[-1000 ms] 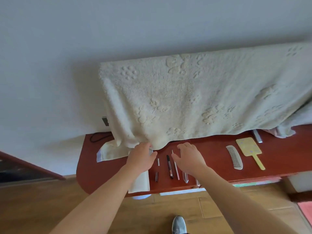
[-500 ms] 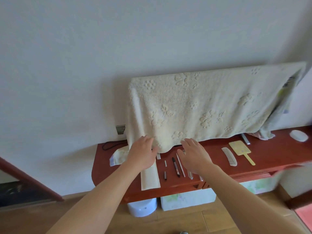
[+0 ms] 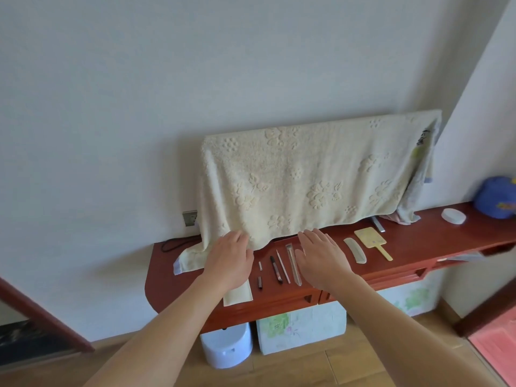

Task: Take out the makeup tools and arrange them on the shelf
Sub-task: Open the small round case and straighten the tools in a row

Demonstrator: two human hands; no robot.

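— 7 pieces out on the shelf [image 3: 418, 241] by my count: 2 short sticks [image 3: 260, 282], dark pen [image 3: 276, 269], thin white stick [image 3: 283, 266], sleeved tool [image 3: 293, 265], comb [image 3: 355, 250], hand mirror [image 3: 371, 239]. Row roughly parallel.

— Hands?

— Left hand [image 3: 231, 261] flat, fingers straight and together, over the cream strip [image 3: 240, 296] (pouch or folded cloth, cannot tell). Touching or hovering: cannot tell. Right hand [image 3: 321, 258] likewise flat, palm down, just right of the sleeved tool. Neither holds anything.

— Left to do?

— Near done, I judge. Whether anything remains inside the strip is hidden.

— Room?

— Bare wood between right hand and comb, more past the mirror toward the white case [image 3: 453, 216]. Towel [image 3: 307, 177] hem hangs close behind the row. Strip reaches the front edge and pen ends lie near it. Any nudging is safer sideways than forward.
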